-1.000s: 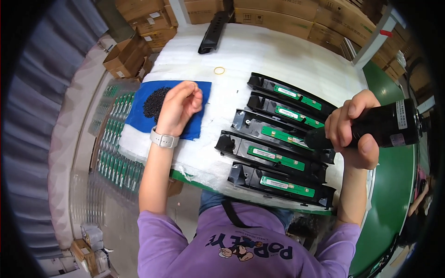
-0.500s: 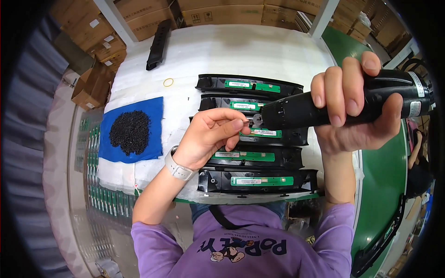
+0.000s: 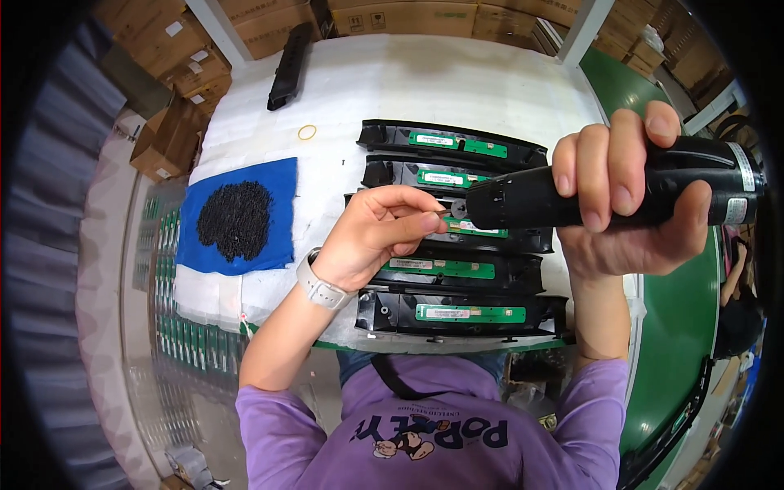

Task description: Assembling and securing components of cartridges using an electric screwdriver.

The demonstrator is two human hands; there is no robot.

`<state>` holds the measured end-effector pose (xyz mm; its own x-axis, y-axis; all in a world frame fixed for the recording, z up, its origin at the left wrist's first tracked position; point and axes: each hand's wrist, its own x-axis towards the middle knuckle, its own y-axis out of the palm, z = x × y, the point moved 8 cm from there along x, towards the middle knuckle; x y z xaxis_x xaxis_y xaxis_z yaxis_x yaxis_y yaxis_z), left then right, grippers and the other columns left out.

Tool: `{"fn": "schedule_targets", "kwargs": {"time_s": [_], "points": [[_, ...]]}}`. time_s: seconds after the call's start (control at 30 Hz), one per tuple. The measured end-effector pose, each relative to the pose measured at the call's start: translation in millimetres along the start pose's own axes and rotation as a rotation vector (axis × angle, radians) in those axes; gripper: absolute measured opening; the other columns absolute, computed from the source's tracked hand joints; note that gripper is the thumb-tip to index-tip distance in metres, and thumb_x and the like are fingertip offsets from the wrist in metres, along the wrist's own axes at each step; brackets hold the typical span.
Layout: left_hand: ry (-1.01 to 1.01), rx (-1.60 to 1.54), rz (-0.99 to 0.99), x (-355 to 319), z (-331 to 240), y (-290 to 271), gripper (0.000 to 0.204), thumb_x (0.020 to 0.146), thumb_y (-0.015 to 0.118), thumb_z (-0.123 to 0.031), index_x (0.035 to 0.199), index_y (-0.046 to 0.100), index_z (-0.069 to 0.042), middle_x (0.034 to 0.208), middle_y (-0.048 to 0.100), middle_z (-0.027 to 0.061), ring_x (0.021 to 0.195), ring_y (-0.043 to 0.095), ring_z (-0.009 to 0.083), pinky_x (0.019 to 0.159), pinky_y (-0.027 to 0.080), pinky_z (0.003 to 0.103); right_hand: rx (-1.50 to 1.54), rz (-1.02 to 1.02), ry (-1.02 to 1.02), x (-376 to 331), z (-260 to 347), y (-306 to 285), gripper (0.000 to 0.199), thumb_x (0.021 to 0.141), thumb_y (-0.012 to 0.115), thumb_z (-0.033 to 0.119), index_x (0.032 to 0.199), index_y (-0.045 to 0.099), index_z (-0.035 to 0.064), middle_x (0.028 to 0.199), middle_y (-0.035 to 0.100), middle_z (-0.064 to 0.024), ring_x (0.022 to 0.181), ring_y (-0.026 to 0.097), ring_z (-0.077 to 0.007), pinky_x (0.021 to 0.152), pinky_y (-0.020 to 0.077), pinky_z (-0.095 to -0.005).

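My right hand [image 3: 625,184] is wrapped round a black electric screwdriver [image 3: 523,198], held level with its nose to the left. A thin metal bit [image 3: 446,213] sticks out of the nose. My left hand [image 3: 384,233], with a pale watch on its wrist, pinches the end of this bit between thumb and forefinger. Whether a screw sits there too is hidden by the fingertips. Below the hands lie several long black plastic housings in a row, the nearest housing [image 3: 539,314] in plain view. Each carries a green circuit board [image 3: 469,314]; my hands partly cover the middle ones.
A heap of small black screw-like pieces [image 3: 235,220] lies on a blue cloth [image 3: 282,196] at the left. One more black housing [image 3: 290,65] and a yellow rubber band [image 3: 307,131] are on the white-covered table [image 3: 441,73]. Cardboard boxes [image 3: 404,20] stand behind. Green boards [image 3: 200,343] sit lower left.
The view has shifted a little, so the table things appear slightly right and higher. Both hands keep their hold, fingertips still at the bit in front of the screwdriver's nose.
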<state>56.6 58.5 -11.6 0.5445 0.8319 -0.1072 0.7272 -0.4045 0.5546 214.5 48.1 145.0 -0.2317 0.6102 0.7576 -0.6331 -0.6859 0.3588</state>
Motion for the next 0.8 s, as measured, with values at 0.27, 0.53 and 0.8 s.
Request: {"fn": "schedule_targets", "kwargs": {"time_s": [0.27,0.53,0.8], "points": [[-0.057,-0.056,-0.015,-4,0,2,0.013,0.083,0.064,-0.004,0.095,0.064,0.000,0.083,0.067,0.0106,0.050,0.044,0.0038,0.045,0.034,0.017,-0.036,0.084,-0.036,0,-5,7,0.040,0.087,0.054,0.038,0.109,0.046,0.0060,0.068,0.047,-0.0001,0.053,0.047,-0.0116,0.065,0.0404,-0.0304],[-0.057,0.530,-0.128,-9,-14,-15,0.013,0.084,0.064,-0.006,0.092,0.067,0.003,0.075,0.067,0.0076,0.046,0.042,0.0017,0.043,0.032,0.016,0.035,-0.038,0.095,6,-27,-5,0.039,0.089,0.048,0.036,0.111,0.046,0.0037,0.066,0.045,0.0000,0.052,0.045,-0.0105,0.063,0.0395,-0.0294],[0.080,0.483,-0.306,-14,-36,-52,0.013,0.087,0.062,-0.013,0.086,0.064,0.000,0.068,0.062,0.0030,0.049,0.044,0.0015,0.044,0.032,0.015,-0.444,-0.175,0.396,0,-83,-19,0.032,0.080,0.057,0.025,0.098,0.045,0.0011,0.055,0.043,-0.0027,0.040,0.039,-0.0118,0.043,0.0351,-0.0259]]}}
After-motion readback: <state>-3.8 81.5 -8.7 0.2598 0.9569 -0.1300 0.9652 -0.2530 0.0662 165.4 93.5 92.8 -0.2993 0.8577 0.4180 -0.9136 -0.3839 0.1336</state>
